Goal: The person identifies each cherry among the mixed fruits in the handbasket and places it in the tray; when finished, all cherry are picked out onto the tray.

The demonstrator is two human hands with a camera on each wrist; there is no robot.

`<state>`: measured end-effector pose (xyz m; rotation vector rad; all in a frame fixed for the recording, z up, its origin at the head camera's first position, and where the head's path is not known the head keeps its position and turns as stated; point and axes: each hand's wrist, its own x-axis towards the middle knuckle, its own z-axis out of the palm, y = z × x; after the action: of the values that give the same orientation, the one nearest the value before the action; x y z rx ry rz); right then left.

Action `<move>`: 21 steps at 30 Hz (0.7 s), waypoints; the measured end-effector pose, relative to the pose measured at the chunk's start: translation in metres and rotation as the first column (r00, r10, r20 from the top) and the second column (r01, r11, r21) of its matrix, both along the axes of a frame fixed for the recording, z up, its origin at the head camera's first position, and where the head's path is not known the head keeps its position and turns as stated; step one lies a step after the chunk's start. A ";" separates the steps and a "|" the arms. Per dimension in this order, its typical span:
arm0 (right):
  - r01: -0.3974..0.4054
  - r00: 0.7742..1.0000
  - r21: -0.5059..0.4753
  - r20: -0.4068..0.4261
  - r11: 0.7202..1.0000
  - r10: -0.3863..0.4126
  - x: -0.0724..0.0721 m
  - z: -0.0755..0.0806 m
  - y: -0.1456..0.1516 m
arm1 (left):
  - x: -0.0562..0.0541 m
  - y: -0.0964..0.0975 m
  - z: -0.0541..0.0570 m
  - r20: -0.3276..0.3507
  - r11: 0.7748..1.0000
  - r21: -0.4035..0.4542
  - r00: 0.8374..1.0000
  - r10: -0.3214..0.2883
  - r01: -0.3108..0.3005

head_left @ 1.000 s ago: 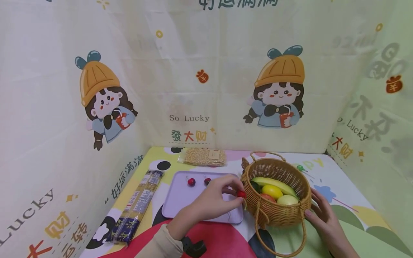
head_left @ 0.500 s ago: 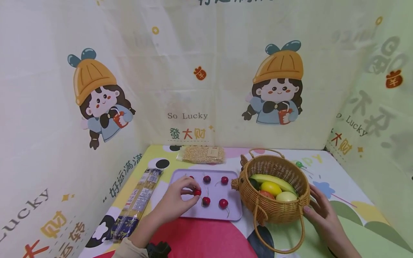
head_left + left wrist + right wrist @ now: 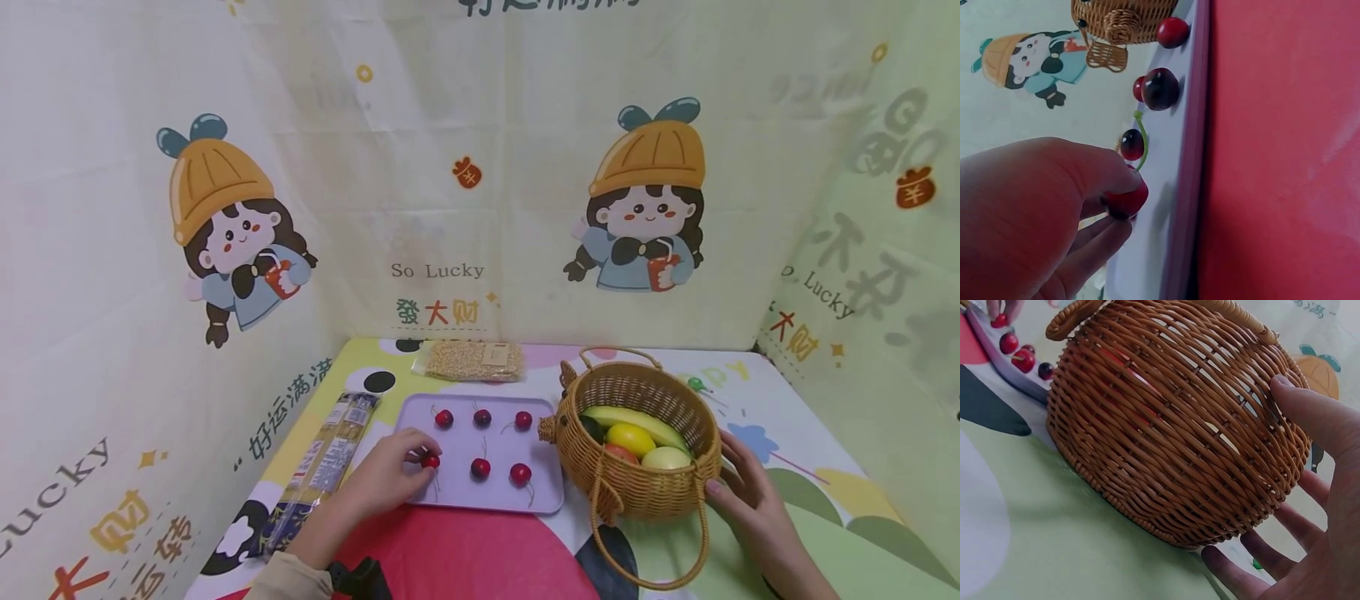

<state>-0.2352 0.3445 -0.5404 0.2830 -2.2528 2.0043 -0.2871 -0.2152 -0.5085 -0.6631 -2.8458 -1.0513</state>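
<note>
My left hand (image 3: 390, 473) pinches a red cherry (image 3: 1127, 195) between thumb and fingers, low over the front left corner of the lilac tray (image 3: 525, 500). The cherry's green stem points up and away in the left wrist view. Several other cherries lie on the tray, one (image 3: 480, 468) in the front row and another (image 3: 444, 418) at the back left. My right hand (image 3: 752, 500) rests on the right side of the wicker basket (image 3: 645, 492), its fingers spread along the weave with the thumb against the wall. Inside the basket are a banana (image 3: 645, 427), a lemon (image 3: 630, 442) and other fruit.
A long pack of noodles (image 3: 322, 467) lies left of the tray, near my left forearm. Behind the tray is a clear bag of yellow kernels (image 3: 465, 361). One basket handle (image 3: 675, 585) hangs toward the front. Printed cloth walls (image 3: 525, 250) enclose the table.
The left hand, with the cherry in its fingers, has moved left from beside the basket to the tray's front left and lowered. The right hand has stayed at the basket.
</note>
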 end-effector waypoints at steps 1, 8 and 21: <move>0.001 1.000 0.001 0.000 1.000 -0.001 0.000 0.000 0.000 | -0.001 0.000 -0.002 -0.001 1.000 -0.001 1.000 0.001 -0.001; 0.012 1.000 0.001 -0.004 1.000 -0.012 0.002 -0.002 0.002 | -0.003 -0.001 -0.012 0.033 1.000 -0.009 0.999 0.012 -0.012; 0.005 1.000 0.005 0.003 1.000 -0.005 -0.003 -0.001 -0.005 | 0.006 -0.001 -0.021 -0.040 0.998 0.014 0.997 0.067 -0.066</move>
<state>-0.2379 0.3393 -0.5410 0.2742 -2.2580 1.9987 -0.2811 -0.2163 -0.5295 -0.5773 -2.8039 -1.0328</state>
